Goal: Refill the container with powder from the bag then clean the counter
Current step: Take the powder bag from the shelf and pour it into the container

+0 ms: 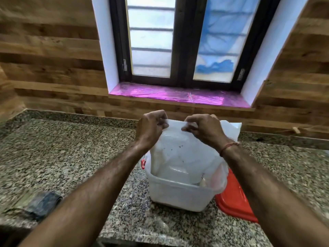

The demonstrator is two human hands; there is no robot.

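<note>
Item 1: bag [179,154], translucent white plastic, held upright over container, lower end hanging inside it. Top edge stretched flat between both hands. A few small dark specks on front face. No brand, label or print legible.

Item 2: container [178,195], clear/frosted plastic tub, rectangular, lid off. Standing on counter [71,157] towards front edge, right of centre. Contents hidden behind bag; powder level not discernible.

Item 3: lid [235,202], red plastic, flat on counter, touching right side of container, partly tucked behind it. Small red bit also visible at container's left rear; what it is, unclear.

Item 4: left hand [151,129], fingers pinched shut on bag's top edge, left end.

Item 5: right hand [204,129], fingers pinched shut on same top edge, right of centre. Red thread band [228,147] on wrist.

Item 6: cloth [37,202], folded, blue-grey w/ greenish part, lying near front-left corner of counter. Blurred; no detail.

Item 7: counter, speckled granite, w/ matching low upstand along back edge.

Item 8: window [179,40], dark frame, frosted panes, above back edge. Sill [178,95] covered w/ pink film. Wood-look panel wall [44,50] on both sides.
</note>
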